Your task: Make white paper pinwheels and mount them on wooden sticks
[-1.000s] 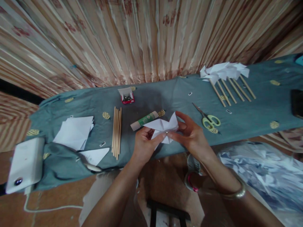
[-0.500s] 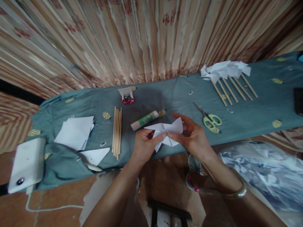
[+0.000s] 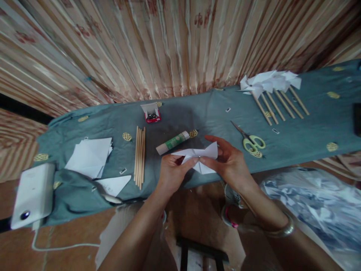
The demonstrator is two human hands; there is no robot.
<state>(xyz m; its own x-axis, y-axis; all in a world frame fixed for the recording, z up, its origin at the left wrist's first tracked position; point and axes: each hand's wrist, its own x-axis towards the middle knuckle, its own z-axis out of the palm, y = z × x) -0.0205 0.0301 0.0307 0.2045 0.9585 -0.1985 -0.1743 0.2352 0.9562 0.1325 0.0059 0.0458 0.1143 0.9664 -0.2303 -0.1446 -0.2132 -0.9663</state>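
Both hands hold one white paper pinwheel above the table's front edge. My left hand pinches its left side, thumb near the middle. My right hand grips the right side, its thumb close to a small shiny pin at the centre. The paper's blades fold up and outward; its underside is hidden. Just behind the hands lies a glue stick with a green label. To the left is a row of several thin wooden sticks. Scissors with light green handles lie to the right.
A small red box of metal pins stands open at the back. White paper squares and a paper triangle lie left, beside a white power bank. Several finished pinwheels on sticks lie back right. A plastic bag sits below right.
The paper has tilted slightly in my hands, and its lower left point no longer shows. Both hands stay in nearly the same place.
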